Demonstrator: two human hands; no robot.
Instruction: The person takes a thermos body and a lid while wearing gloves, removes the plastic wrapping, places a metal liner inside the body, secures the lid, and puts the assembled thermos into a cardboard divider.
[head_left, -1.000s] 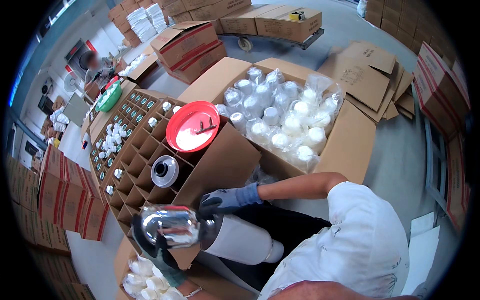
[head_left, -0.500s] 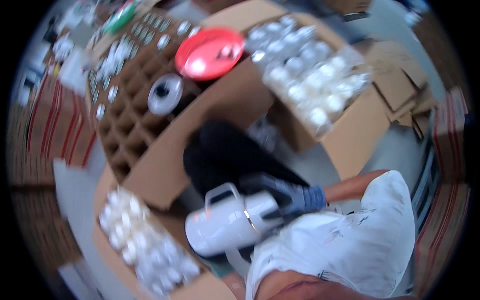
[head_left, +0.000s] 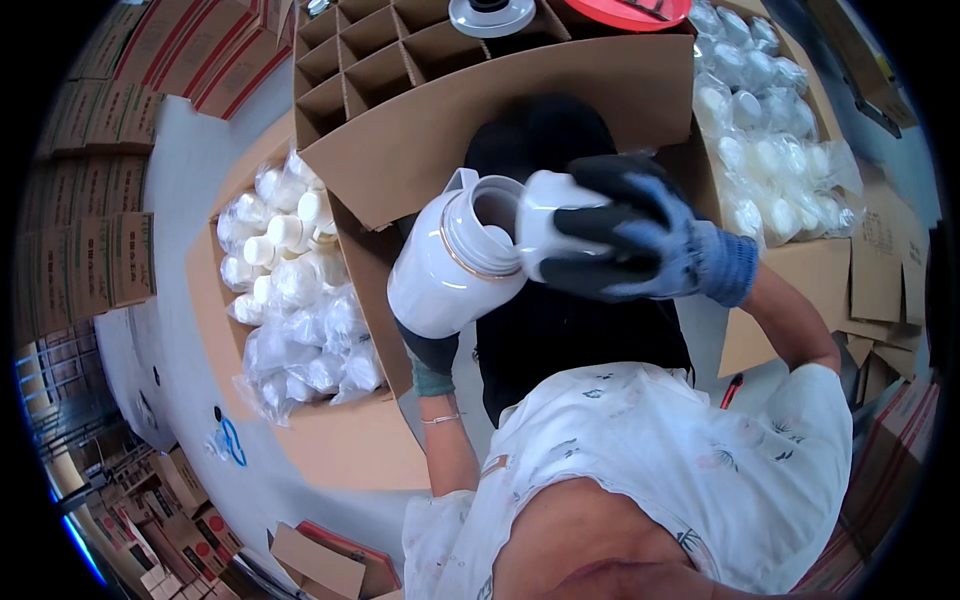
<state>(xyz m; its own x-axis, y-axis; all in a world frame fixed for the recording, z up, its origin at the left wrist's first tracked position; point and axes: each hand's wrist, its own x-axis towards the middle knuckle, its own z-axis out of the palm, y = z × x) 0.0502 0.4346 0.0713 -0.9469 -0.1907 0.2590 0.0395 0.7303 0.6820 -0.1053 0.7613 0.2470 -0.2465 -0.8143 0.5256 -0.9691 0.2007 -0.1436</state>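
A white vacuum jug (head_left: 440,265) with a gold band round its neck is tilted over my lap, its mouth uncovered and a small white piece at the opening. My left hand (head_left: 434,352), in a dark glove with a green cuff, supports it from below; most of its fingers are hidden behind the jug. Just right of the mouth, my right hand (head_left: 630,230) grips a white cup-shaped lid (head_left: 545,215). That hand wears a black and blue-grey glove, its fingers wrapped over the lid. Lid and jug rim overlap in view; I cannot tell whether they touch.
A divided carton (head_left: 385,60) stands ahead, a translucent disc (head_left: 490,18) and a red dish (head_left: 625,10) on top. Open boxes of bagged white lids (head_left: 300,280) (head_left: 770,130) flank me. Flattened cardboard (head_left: 880,260) lies right, a red pen-like tool (head_left: 732,390) near my right elbow.
The jug's mouth was covered by my right hand; now it is uncovered and the lid is in that hand, to the right. The jug has tipped more upright, and my view has turned.
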